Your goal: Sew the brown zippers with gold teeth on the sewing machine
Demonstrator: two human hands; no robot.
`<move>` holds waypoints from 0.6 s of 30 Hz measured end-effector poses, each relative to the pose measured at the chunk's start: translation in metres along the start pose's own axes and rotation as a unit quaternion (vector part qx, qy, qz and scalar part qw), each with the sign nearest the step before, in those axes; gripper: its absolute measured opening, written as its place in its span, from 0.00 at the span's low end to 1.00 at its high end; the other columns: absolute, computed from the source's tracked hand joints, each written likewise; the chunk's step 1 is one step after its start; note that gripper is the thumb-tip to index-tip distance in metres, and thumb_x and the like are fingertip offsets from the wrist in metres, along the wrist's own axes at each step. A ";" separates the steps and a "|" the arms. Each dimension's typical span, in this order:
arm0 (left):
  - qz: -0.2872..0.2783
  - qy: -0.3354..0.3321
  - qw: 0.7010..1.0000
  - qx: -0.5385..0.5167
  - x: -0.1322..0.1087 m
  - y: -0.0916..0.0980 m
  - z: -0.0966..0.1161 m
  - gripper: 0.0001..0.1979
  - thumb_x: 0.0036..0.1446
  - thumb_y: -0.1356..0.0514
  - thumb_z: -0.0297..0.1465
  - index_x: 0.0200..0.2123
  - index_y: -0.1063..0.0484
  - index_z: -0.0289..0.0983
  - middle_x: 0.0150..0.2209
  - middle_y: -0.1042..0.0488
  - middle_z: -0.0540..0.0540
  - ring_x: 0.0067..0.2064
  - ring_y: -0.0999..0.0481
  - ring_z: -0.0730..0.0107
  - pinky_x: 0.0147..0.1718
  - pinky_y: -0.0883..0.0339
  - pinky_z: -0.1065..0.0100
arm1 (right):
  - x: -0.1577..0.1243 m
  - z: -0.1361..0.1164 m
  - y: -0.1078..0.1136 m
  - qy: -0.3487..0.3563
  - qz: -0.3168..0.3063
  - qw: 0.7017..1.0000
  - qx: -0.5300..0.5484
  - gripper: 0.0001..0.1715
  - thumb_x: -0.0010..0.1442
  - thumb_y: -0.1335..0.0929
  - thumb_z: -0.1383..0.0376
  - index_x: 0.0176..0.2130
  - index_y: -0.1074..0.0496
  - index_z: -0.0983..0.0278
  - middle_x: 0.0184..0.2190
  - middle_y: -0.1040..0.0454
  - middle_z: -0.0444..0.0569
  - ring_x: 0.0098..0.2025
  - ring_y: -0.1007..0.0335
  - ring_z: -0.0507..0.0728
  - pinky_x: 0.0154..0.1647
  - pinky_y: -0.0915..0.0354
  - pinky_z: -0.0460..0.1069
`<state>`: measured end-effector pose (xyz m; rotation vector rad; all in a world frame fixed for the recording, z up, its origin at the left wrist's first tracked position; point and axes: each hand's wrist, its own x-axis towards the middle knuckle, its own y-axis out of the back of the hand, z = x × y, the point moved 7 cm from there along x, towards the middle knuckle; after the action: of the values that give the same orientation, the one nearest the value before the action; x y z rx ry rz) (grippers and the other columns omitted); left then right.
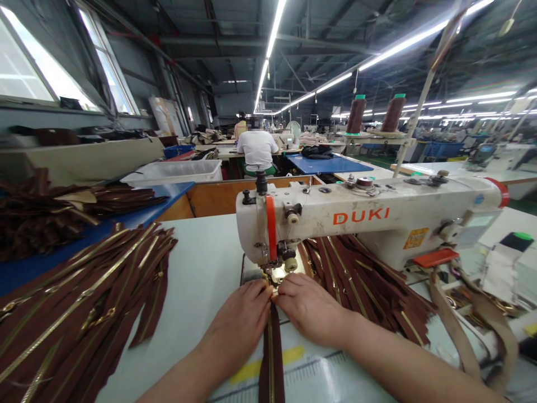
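A brown zipper [272,352] with gold teeth runs from the table's near edge up to the needle area of a white sewing machine [319,215]. My left hand [243,310] pinches the zipper's left edge just in front of the presser foot. From the other side, my right hand [312,308] grips the same zipper close to the foot, its fingertips almost meeting the left ones. The end under the needle is hidden by my fingers.
Many brown zippers [104,296] lie heaped on the left, and another pile [352,274] spreads behind the machine arm. Brown thread cones [356,115] stand on a rack. A tray of metal parts [474,296] sits at right. A person in a white shirt [257,148] sits ahead.
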<state>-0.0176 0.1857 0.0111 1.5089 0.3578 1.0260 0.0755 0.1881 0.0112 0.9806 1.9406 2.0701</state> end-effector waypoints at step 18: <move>-0.007 0.000 1.000 0.016 -0.004 -0.006 -0.001 0.14 0.60 0.52 0.21 0.45 0.33 0.33 0.42 0.30 0.41 0.44 0.30 0.60 0.46 0.32 0.56 | -0.002 -0.002 0.003 -0.003 0.006 1.000 0.015 0.06 0.61 0.37 0.70 0.36 0.29 0.66 0.35 0.29 0.48 0.41 0.40 0.57 0.45 0.41 0.51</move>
<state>-0.0182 0.1848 0.0040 1.5335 0.3864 1.0124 0.0773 0.1849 0.0132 1.0063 1.9719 2.0485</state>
